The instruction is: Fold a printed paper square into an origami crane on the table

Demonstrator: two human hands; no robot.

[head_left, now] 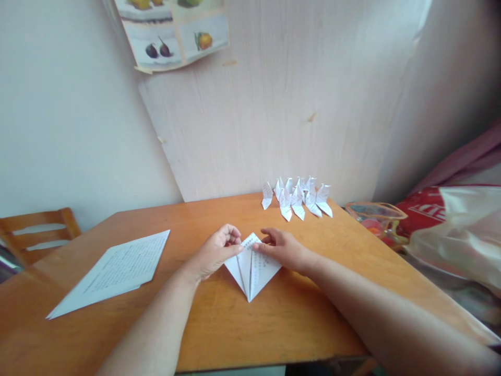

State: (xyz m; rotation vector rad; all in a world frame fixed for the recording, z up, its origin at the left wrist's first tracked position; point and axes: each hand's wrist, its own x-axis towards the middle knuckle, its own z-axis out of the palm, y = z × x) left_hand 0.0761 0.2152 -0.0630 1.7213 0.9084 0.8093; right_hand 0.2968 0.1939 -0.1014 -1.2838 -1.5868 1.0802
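A sheet of printed white paper (264, 269), folded into a diamond with creased flaps meeting near its middle, is on the table in front of me. One corner points towards me. My left hand (219, 250) holds its upper left side, thumb on the flap and fingers curled. On the upper right side, my right hand (285, 251) grips the same paper, its thumb pressing on top near the far corner. The fingertips of my right hand are partly hidden behind the paper.
Several folded paper figures (297, 201) stand at the table's (211, 334) far edge. A stack of printed sheets (113, 274) lies to the left. Beyond the right edge are a clear container (378, 222) and plastic bags (462, 230). A wooden chair (39, 230) stands at the left.
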